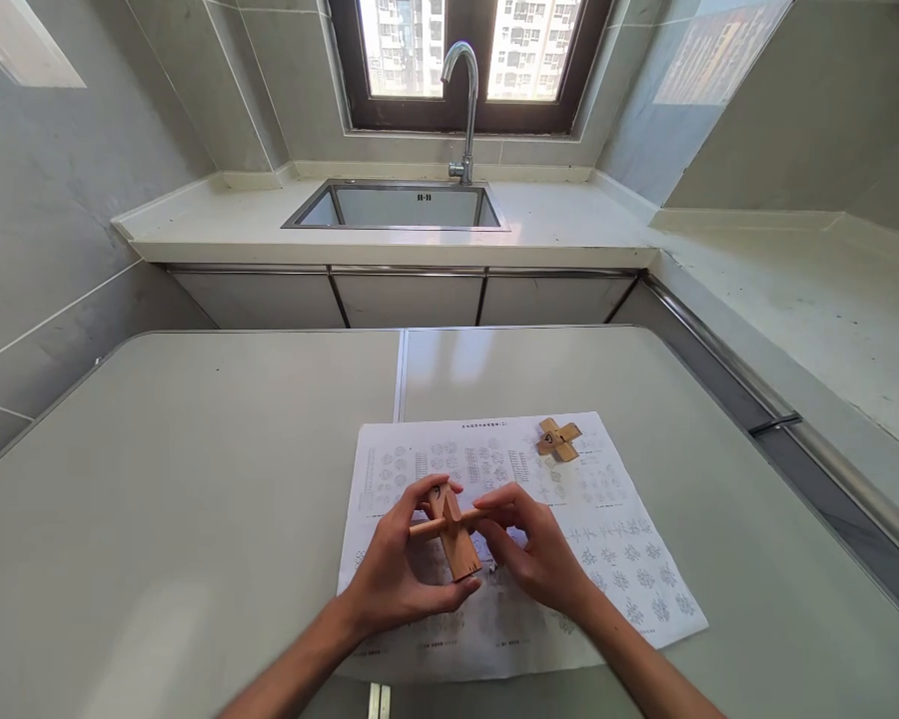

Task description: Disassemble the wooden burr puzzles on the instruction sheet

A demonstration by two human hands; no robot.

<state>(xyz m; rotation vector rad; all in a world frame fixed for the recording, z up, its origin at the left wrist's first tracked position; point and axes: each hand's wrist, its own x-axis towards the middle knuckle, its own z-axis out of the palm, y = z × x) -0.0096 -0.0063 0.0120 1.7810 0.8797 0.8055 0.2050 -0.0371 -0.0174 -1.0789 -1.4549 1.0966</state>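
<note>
My left hand (391,579) grips a wooden block (459,553), fingers at its upper end and thumb at its lower end. The block is light brown, with a dark mark near the top, and looks like a wooden puzzle piece. A thin wooden stick (426,529) crosses it sideways at the middle. On the stick's right end, my right hand (537,555) is closed in a pinch between thumb and fingers. Both hands are above a printed sheet (663,631) showing rows of small line drawings. A flat cross-shaped wooden piece (560,440) lies on the sheet's upper right.
The sheet lies on a pale table (195,449) with a seam down its middle. Beyond the table are a white counter (561,215), a steel sink (397,228) and a tall faucet (471,110) below a window. A metal rail (726,359) runs along the right side.
</note>
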